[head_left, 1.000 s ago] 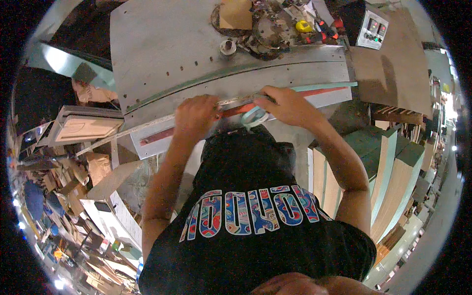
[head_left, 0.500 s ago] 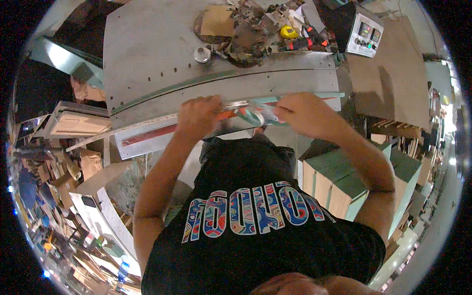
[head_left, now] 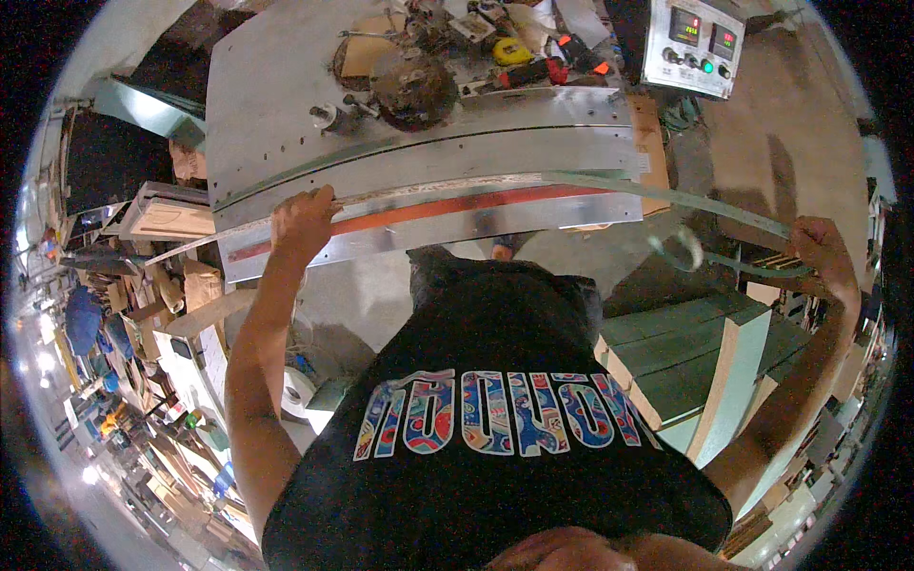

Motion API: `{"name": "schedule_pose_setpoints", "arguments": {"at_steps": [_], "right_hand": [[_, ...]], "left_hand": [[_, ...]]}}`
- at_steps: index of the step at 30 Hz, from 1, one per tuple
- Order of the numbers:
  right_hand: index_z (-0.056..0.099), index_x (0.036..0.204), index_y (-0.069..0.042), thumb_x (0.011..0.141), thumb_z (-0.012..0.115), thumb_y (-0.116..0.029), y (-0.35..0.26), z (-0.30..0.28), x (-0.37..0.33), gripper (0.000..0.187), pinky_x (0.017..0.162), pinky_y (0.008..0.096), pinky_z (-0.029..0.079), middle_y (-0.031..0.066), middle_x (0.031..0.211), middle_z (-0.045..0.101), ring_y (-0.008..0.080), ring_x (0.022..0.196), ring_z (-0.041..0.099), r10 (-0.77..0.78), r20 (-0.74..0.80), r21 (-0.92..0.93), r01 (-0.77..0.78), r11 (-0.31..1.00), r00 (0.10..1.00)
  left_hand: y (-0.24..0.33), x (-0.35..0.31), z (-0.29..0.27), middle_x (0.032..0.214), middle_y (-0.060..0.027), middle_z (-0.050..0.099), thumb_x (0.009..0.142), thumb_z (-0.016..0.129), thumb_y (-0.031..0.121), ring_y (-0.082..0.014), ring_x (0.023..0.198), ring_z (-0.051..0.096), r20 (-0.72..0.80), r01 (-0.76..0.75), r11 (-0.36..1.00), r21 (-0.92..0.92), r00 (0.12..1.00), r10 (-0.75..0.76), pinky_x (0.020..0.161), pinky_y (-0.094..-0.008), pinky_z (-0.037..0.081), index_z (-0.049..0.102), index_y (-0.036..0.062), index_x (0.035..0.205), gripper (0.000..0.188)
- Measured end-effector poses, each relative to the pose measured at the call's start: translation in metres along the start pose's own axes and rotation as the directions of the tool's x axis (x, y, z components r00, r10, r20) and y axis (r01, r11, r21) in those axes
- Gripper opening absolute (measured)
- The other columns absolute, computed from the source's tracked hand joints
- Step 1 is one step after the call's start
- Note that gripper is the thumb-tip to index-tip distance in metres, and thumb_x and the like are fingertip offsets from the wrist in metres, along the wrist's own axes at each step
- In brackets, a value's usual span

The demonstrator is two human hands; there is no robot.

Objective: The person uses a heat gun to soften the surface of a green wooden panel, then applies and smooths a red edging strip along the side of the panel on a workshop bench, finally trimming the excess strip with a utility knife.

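A long, narrow board with a speckled chipboard edge (head_left: 433,187) lies across the front of the metal worktable (head_left: 286,86). Over its left part my left hand (head_left: 305,224) is closed, fingers curled on the edge. Far out to the right, my right hand (head_left: 824,252) grips a thin pale-green edging strip (head_left: 705,203). The strip runs taut from the board's right part to that hand. Its loose end hangs back below in a blurred curl (head_left: 678,249). Along the table's front a red-orange stripe (head_left: 419,214) is set in a metal ledge (head_left: 476,226).
Behind the board stand a dark round machine part (head_left: 414,90), a yellow tape measure (head_left: 511,51) and red-black tools (head_left: 533,72). A control box (head_left: 693,48) with lit displays is at the back right. Green-topped panels (head_left: 676,347) are stacked by my right arm.
My right hand has swung far to the right, drawing the green strip out from the board. My left hand has slid left along the board. The view has shifted slightly.
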State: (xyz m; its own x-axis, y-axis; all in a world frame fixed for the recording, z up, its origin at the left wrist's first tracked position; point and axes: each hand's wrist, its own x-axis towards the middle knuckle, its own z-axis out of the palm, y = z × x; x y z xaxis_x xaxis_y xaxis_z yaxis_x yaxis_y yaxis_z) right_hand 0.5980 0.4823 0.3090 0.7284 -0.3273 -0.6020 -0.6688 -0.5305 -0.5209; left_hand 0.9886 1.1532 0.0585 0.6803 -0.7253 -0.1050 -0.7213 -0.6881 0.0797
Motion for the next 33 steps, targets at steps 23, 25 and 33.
{"name": "schedule_pose_setpoints", "arguments": {"at_steps": [23, 25, 33], "right_hand": [[0.074, 0.122, -0.004, 0.108, 0.057, -0.037, -0.066, 0.229, 0.132, 0.039, 0.09, 0.0409, 0.056, 0.0145, 0.108, 0.077, 0.0277, 0.1, 0.073, -0.335, 0.067, -0.048, 0.339, 0.94, 0.94], [0.076, 0.114, -0.004, 0.107, 0.06, -0.047, -0.106, 0.248, 0.133, 0.046, 0.087, 0.0445, 0.057, 0.0168, 0.101, 0.078, 0.0349, 0.098, 0.075, -0.342, 0.049, -0.201, 0.345, 0.917, 0.938], [0.077, 0.1, -0.005, 0.104, 0.062, -0.039, -0.18, 0.34, 0.191, 0.037, 0.085, 0.0576, 0.057, 0.0233, 0.099, 0.076, 0.0457, 0.097, 0.073, -0.43, -0.013, -0.323, 0.404, 0.856, 0.903]], "left_hand": [[0.234, 0.072, 0.038, 0.095, -0.0071, 0.074, 0.089, 0.066, 0.012, -0.0318, 0.092, 0.074, -0.167, -0.297, 0.94, -0.166, 0.948, 0.27, 0.08, -0.0475, 0.058, 0.066, 0.0148, 0.104, 0.015], [0.231, 0.066, 0.034, 0.095, -0.0067, 0.073, 0.088, 0.067, 0.012, -0.0316, 0.092, 0.074, -0.205, -0.305, 0.934, -0.186, 0.942, 0.267, 0.08, -0.0478, 0.058, 0.066, 0.0149, 0.106, 0.018], [0.166, 0.043, 0.023, 0.097, -0.0077, 0.075, 0.091, 0.07, 0.017, -0.0318, 0.09, 0.075, -0.105, -0.139, 0.99, -0.015, 0.985, 0.137, 0.078, -0.0498, 0.059, 0.067, 0.0172, 0.111, 0.02]]}}
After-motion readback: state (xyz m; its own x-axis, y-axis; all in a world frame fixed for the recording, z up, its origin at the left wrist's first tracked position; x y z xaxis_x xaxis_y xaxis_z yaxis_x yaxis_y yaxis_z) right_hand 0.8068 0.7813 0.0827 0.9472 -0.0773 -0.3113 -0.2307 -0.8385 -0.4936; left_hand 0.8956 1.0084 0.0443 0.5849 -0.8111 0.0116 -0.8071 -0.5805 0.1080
